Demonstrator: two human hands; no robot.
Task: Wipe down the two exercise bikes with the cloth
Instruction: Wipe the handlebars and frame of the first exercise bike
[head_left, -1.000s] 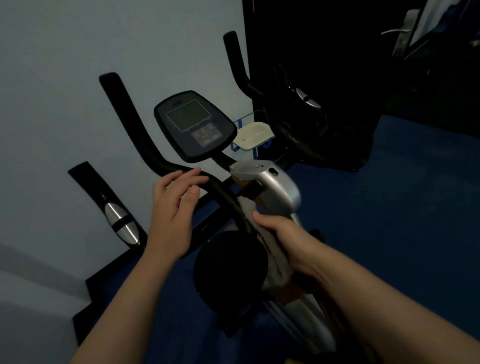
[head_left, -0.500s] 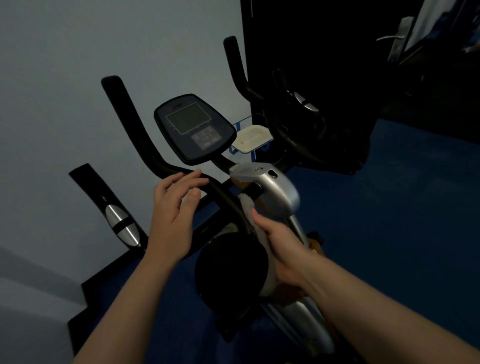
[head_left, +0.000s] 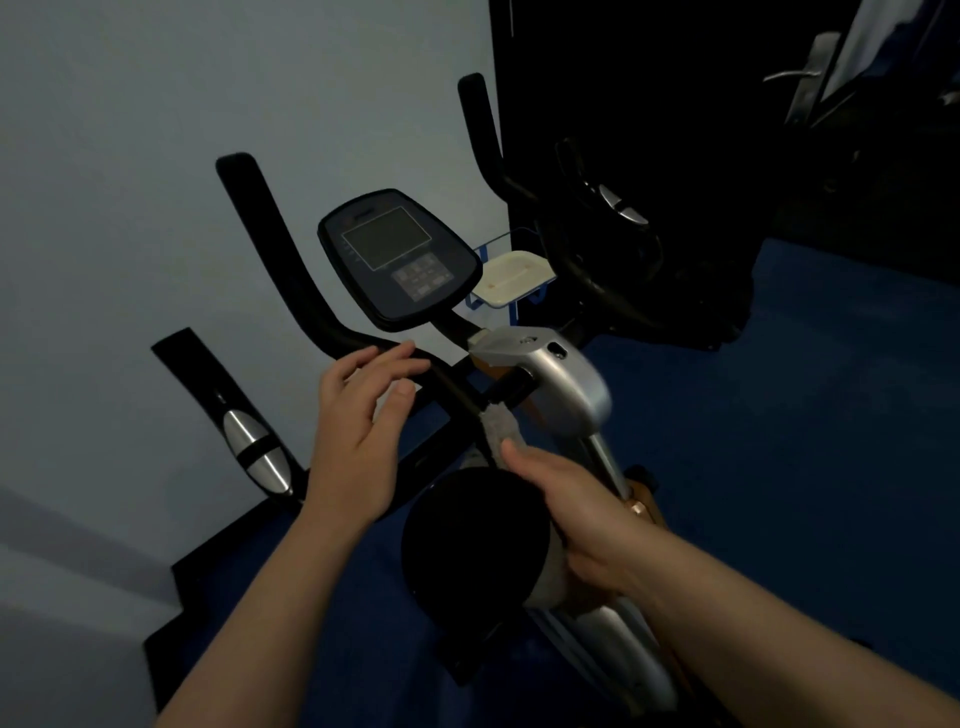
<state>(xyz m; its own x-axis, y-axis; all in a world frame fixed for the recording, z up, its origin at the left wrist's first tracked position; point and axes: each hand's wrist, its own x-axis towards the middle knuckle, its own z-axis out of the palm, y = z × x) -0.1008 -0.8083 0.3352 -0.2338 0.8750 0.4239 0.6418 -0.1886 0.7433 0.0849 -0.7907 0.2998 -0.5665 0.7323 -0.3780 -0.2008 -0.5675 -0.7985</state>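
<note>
Cloth (head_left: 497, 434) pinned against handlebar stem (head_left: 457, 387) under right hand (head_left: 576, 512), fingers wrapped round it. Left hand (head_left: 358, 431) open, empty, fingertips near handlebar (head_left: 311, 296). Step: wiping first bike. Next: probably slide cloth up toward console (head_left: 397, 260).

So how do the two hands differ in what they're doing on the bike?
The left hand is open, fingers spread and resting lightly on the black handlebar; the right hand holds the grey cloth lower down, against the bike's frame. The left hand sits higher and nearer the console. Both are bare and reach toward the same bike.
</note>
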